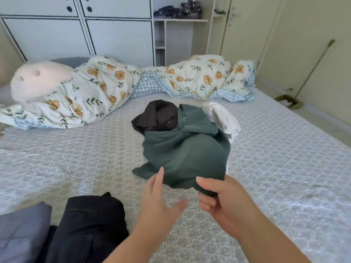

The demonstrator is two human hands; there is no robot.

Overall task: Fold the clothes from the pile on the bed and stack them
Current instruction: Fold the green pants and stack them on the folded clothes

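- The crumpled dark-green cloth garment (187, 149) is gripped at its near edge by the right hand (221, 203), atop the pile mid-bed; the left hand (158, 198) is spread, holding nothing.
- The brown garment (156, 116) and white garment (223, 118) beneath could be dragged along if tangled.

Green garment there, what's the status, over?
Right hand has a grip on the green garment, lifting its near edge. Left hand open, reaching in. Dark garment and white cloth wait behind. Nothing blocking.
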